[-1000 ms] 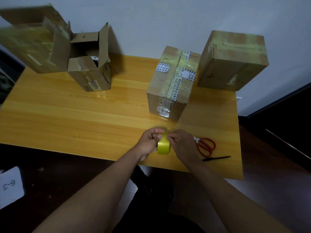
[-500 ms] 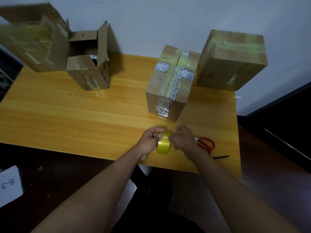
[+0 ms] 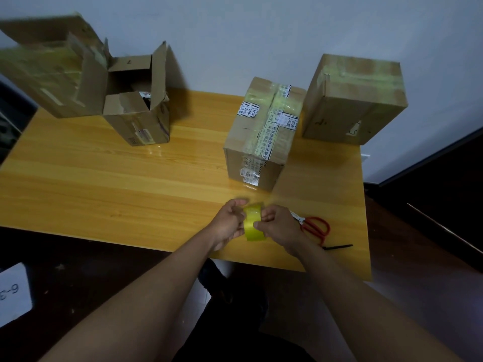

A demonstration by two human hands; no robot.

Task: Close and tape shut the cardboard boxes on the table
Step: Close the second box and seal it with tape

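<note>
We curl our left hand (image 3: 230, 223) and right hand (image 3: 278, 226) around the yellow tape roll (image 3: 254, 222), fingers clamped on its sides, above the table's (image 3: 104, 184) near edge. The glossy roll stands on edge, just before the taped box (image 3: 261, 134).

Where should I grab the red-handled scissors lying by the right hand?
Take the red-handled scissors by the handle loops, coming from above and the right. They lie flat on the wooden table, loops exposed, while the blades point under the right hand.
</note>
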